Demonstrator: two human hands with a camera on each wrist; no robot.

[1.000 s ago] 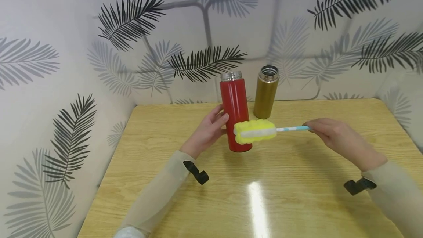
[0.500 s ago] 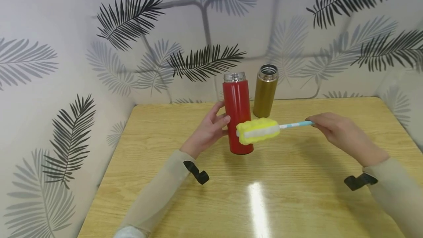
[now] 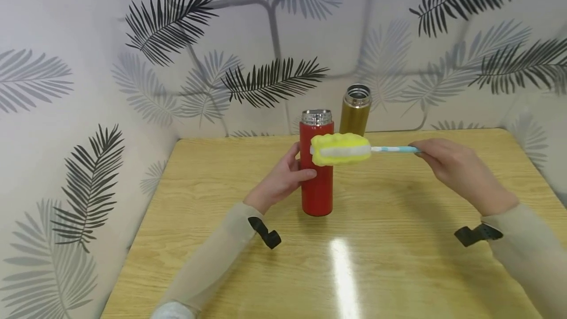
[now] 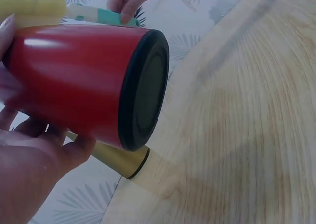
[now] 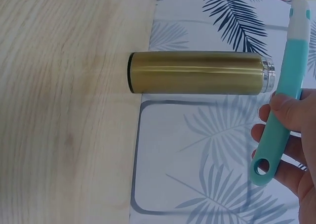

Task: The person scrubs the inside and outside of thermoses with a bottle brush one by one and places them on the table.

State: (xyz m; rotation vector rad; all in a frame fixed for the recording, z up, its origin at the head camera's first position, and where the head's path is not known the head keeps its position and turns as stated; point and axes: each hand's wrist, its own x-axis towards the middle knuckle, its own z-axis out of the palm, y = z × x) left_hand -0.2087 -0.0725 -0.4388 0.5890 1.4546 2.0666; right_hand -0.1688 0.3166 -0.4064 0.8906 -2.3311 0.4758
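My left hand (image 3: 285, 176) grips a red thermos bottle (image 3: 317, 193) round its side, the thumb across the front. The bottle has no lid, and its steel neck points up. In the left wrist view its black base (image 4: 145, 90) shows, lifted off the table. My right hand (image 3: 460, 171) pinches the teal handle (image 5: 284, 85) of a bottle brush, thumb on one side and fingers on the other. The brush's yellow and white sponge head (image 3: 341, 150) points left, level, and overlaps the red bottle's upper part in the head view.
A gold thermos bottle (image 3: 354, 117), also lidless, stands upright at the back of the wooden table (image 3: 212, 171), behind the brush. The leaf-patterned wall (image 3: 186, 87) rises right behind the table's rear edge. A bright light reflection lies on the tabletop near the front.
The sponge head has risen from the red bottle's lower part to its upper part, with my right hand moving up. The red bottle has come slightly lower and straighter; my left thumb lies further across it.
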